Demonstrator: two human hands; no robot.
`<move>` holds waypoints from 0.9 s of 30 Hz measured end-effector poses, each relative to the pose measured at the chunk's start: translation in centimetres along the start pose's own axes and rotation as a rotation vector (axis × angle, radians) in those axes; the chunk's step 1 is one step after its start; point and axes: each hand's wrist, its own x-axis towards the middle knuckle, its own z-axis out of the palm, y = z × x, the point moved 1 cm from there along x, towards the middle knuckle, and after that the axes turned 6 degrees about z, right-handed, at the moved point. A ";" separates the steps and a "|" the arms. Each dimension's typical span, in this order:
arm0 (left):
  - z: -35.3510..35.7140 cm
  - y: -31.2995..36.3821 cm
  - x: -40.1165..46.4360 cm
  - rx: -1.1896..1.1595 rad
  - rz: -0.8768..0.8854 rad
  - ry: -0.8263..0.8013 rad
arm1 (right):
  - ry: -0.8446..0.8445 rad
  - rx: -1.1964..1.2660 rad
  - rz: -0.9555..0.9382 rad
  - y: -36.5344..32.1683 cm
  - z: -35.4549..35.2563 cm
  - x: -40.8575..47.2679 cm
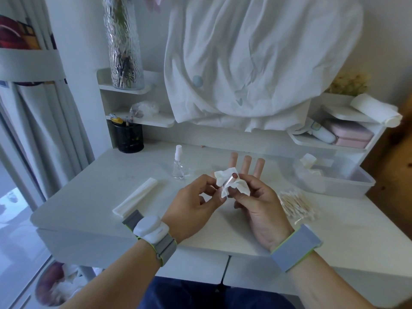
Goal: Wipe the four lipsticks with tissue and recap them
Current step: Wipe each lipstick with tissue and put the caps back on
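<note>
Both hands are raised over the white desk (93, 210) and hold one uncapped lipstick (229, 180). It is a silvery tube with a brownish-pink tip that points up and away. A crumpled white tissue (225, 175) is wrapped around it. My left hand (191, 206) pinches the tube's lower end between thumb and fingertips. My right hand (258, 204) pinches the tissue against the tube's right side. Three pink lipsticks (247, 164) stand upright in a row on the desk just behind the hands; I cannot tell whether they are capped.
A clear spray bottle (178, 166) stands to the left of the lipsticks. A long folded white tissue strip (134, 197) lies at front left. Cotton swabs (296, 205) are piled to the right, before a clear plastic box (347, 178). A black pen cup (130, 138) stands at back left.
</note>
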 end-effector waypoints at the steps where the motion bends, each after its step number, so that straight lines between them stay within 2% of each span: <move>1: 0.0 0.0 -0.1 0.005 0.003 -0.002 | 0.002 -0.002 0.000 0.0 0.0 0.0; 11: -0.1 -0.1 0.0 0.065 -0.041 0.050 | 0.019 0.013 0.011 0.0 0.4 -0.1; 18: 0.1 -0.2 0.3 0.051 -0.028 -0.037 | 0.035 0.036 0.026 0.1 0.2 0.1; 23: 0.2 -0.3 0.2 0.135 -0.025 -0.024 | 0.024 0.032 0.021 0.1 0.1 0.1; 27: 0.2 -0.6 0.4 0.097 -0.036 0.009 | 0.030 0.038 0.019 0.2 0.2 0.2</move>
